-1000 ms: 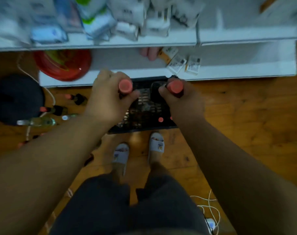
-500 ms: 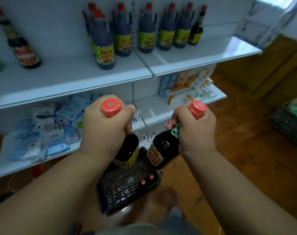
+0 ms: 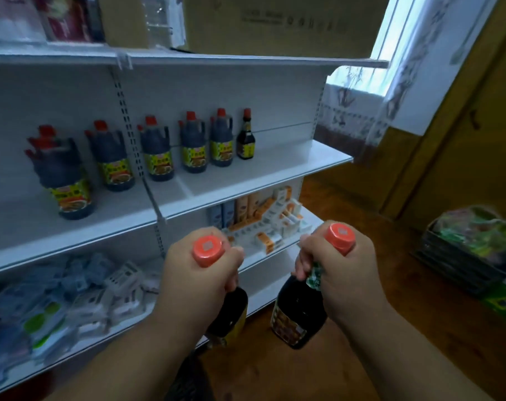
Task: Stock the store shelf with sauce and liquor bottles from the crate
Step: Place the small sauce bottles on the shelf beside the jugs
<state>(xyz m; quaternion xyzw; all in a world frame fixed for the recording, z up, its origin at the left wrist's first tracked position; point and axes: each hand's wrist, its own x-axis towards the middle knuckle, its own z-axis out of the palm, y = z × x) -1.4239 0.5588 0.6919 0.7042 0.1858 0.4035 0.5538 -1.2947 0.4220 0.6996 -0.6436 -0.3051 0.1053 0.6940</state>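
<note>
My left hand (image 3: 196, 282) grips the neck of a dark sauce bottle (image 3: 231, 314) with an orange-red cap. My right hand (image 3: 344, 276) grips the neck of a second dark sauce bottle (image 3: 298, 314) with the same kind of cap. Both bottles hang upright in front of the white store shelf (image 3: 246, 180). On that middle shelf stand several dark sauce jugs (image 3: 162, 151) with red caps and one slim bottle (image 3: 246, 137) at the right end of the row. A sliver of the black crate (image 3: 188, 377) shows between my forearms at the bottom edge.
The lower shelf holds small packets (image 3: 72, 296) on the left and orange and white boxes (image 3: 274, 224) on the right. A cardboard box (image 3: 274, 21) sits on the top shelf. A basket of packaged goods (image 3: 471, 244) rests on the wooden floor at right.
My view has swung up from the crate on the floor to the shelves. Both hands have lifted their bottles out of the crate and up in front of the shelf.
</note>
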